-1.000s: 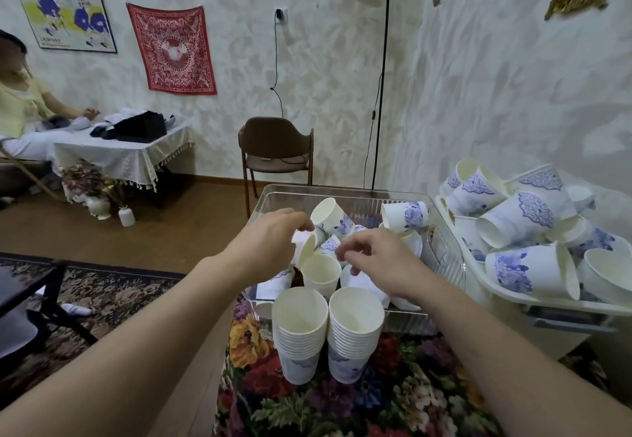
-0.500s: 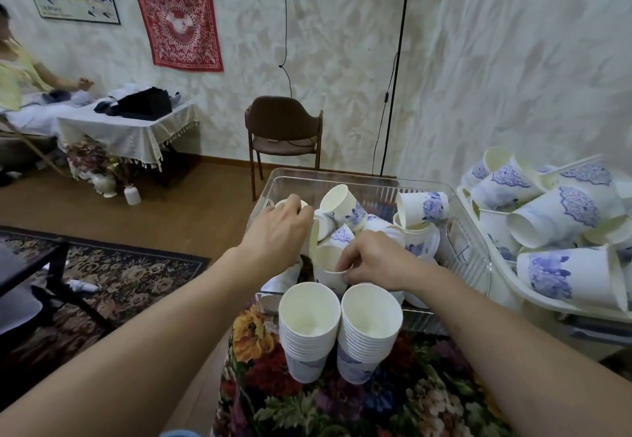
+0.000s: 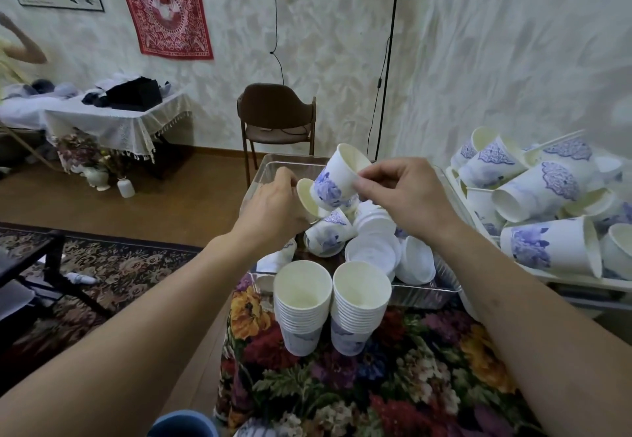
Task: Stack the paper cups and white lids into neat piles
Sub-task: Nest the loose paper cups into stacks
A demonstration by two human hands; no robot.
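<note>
My right hand pinches a white paper cup with a blue flower print by its rim, lifted and tilted above the clear tray. My left hand grips another cup, tipped on its side just left of it. Loose cups and white lids lie in the tray under both hands. Two upright piles of nested cups stand in front of the tray on the flowered cloth, a left pile and a right pile.
A white bin heaped with larger printed cups stands at the right by the wall. A brown chair and lamp pole stand behind the tray. A dark table edge and patterned rug are at the left.
Both hands have risen out of the tray, each with a cup. The right hand's cup now hangs tilted above the tray; the view has dropped a little.
</note>
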